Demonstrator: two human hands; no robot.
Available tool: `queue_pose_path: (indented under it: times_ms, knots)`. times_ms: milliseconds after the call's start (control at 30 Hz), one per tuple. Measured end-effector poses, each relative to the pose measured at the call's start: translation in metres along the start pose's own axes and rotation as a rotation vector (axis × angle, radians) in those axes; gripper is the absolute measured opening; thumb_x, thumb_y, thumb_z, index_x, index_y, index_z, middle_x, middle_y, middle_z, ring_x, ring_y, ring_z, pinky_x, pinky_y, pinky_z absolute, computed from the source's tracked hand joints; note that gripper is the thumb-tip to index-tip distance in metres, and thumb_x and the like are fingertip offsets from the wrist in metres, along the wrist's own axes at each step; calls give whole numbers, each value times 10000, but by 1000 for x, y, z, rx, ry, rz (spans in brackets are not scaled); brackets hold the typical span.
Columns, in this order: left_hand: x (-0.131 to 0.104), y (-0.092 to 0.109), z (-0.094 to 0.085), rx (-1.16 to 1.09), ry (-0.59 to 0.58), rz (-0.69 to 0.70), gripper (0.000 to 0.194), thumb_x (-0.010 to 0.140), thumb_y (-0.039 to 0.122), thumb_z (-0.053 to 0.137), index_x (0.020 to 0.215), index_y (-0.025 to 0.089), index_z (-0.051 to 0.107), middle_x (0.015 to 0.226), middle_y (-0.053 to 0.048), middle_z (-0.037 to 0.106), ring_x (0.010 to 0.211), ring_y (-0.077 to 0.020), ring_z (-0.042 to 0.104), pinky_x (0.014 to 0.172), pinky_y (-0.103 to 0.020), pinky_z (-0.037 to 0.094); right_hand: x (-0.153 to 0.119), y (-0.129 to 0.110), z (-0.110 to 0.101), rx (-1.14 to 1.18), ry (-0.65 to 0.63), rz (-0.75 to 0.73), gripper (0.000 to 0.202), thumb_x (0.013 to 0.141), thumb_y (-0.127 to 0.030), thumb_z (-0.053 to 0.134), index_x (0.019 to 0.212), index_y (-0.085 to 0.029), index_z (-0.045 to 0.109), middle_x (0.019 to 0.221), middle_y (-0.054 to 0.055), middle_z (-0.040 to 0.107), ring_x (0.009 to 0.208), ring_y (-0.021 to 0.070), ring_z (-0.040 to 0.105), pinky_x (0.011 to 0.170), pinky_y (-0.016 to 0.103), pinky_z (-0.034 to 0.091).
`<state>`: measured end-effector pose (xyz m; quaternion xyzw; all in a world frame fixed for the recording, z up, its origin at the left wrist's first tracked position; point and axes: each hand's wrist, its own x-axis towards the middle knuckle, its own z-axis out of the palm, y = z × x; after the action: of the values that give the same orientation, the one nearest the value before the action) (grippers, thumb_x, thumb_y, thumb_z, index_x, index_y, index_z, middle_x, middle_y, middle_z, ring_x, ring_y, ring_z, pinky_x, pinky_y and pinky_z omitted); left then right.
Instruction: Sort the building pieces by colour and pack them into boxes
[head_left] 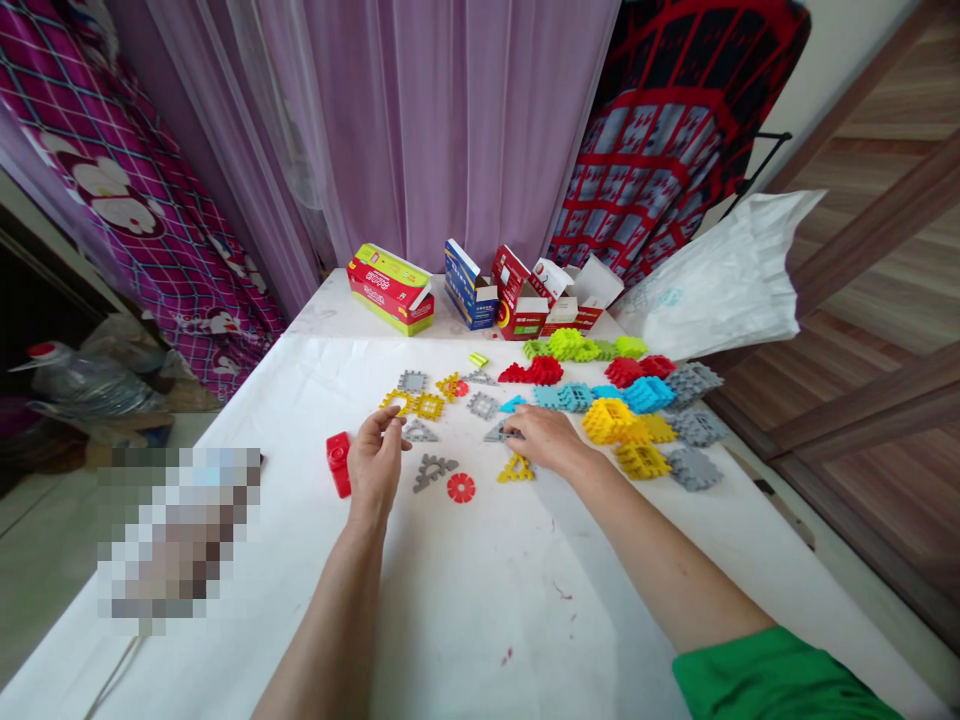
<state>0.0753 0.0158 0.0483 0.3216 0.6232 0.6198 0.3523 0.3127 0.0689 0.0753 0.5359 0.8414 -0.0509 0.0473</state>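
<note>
My left hand is over the left side of the loose plastic building pieces, its fingers slightly bent and apart, with nothing visible in them. Just beyond its fingertips lie a yellow piece with a round opening and a yellow square piece. A grey triangular piece lies to its right. My right hand has its fingertips closed on another grey triangular piece at the table surface. A yellow triangular piece lies just below that hand. Between my forearms are a dark grey toothed piece and a red disc.
Stacks of yellow, blue, grey, red and green pieces stand at the right. Small boxes line the back. A red container is beside my left wrist; a white bag leans behind.
</note>
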Motion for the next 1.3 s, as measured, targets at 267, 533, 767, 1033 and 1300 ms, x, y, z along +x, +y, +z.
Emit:
queue_pose_path:
  times_ms: [267,533,767,1033,1300]
  knots:
    - [-4,11,-3,-138,111,73,351,764,387,583,1035,168,618,910,-45,647,533,-59,562,369,-140,307,-6,-56,-5,97,109,-265,205,880,-295,543,1006,-289,704,997,26,656,974,176,573,794,265,412]
    - [-3,12,-8,-217,162,162,354,818,398,551,1111,201,554,947,-37,624,583,-63,606,407,-134,356,5,-98,16,59,64,-398,191,871,-271,541,935,-233,716,950,51,651,919,194,589,753,283,435]
    - [-5,11,-4,-245,142,137,337,818,391,556,1094,197,563,935,-36,624,564,-62,593,401,-138,357,-5,-46,-4,106,196,-118,189,878,-300,550,990,-259,697,1014,30,652,972,170,580,798,257,417]
    - [-7,13,-3,-223,119,124,342,807,377,563,1094,191,575,931,-33,637,566,-65,600,407,-144,357,-9,8,-3,41,133,17,165,857,-266,562,920,-260,715,975,23,652,935,170,598,759,252,413]
    - [-5,12,-3,-222,137,129,336,803,371,560,1085,189,573,928,-38,641,571,-68,608,404,-140,357,-6,-2,0,14,85,7,167,852,-270,578,953,-266,711,995,22,665,953,170,604,759,245,420]
